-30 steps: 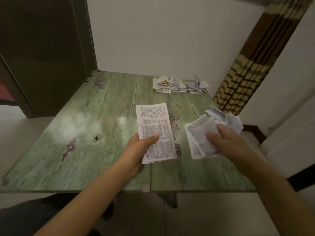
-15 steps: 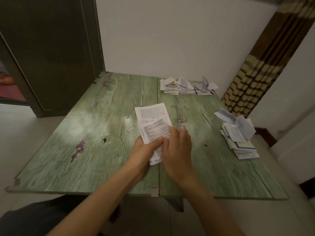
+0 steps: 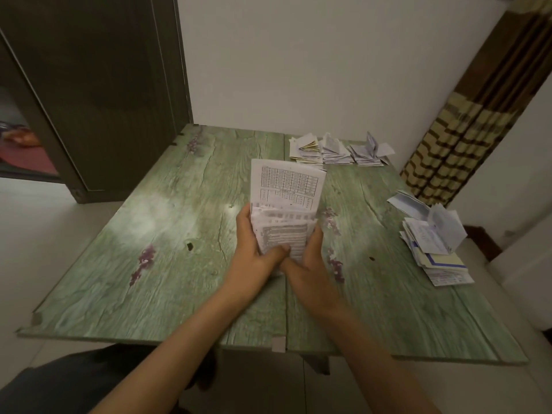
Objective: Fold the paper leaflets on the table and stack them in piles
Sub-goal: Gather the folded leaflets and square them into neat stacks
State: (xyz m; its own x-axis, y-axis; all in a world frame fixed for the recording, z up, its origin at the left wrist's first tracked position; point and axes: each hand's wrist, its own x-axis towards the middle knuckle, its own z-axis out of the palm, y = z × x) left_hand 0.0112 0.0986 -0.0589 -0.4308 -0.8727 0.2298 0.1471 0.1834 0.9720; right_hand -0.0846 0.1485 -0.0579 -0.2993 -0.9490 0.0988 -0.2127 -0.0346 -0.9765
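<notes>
Leaflet pinched btwn L hand & R hand fingers, over table

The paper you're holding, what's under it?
Under the leaflet is the green table. The left hand and right hand grip its lower part. The tabletop right below it is covered, and so are any fingers tucked behind.

place: home room | cues: door, curtain, wooden table
</notes>
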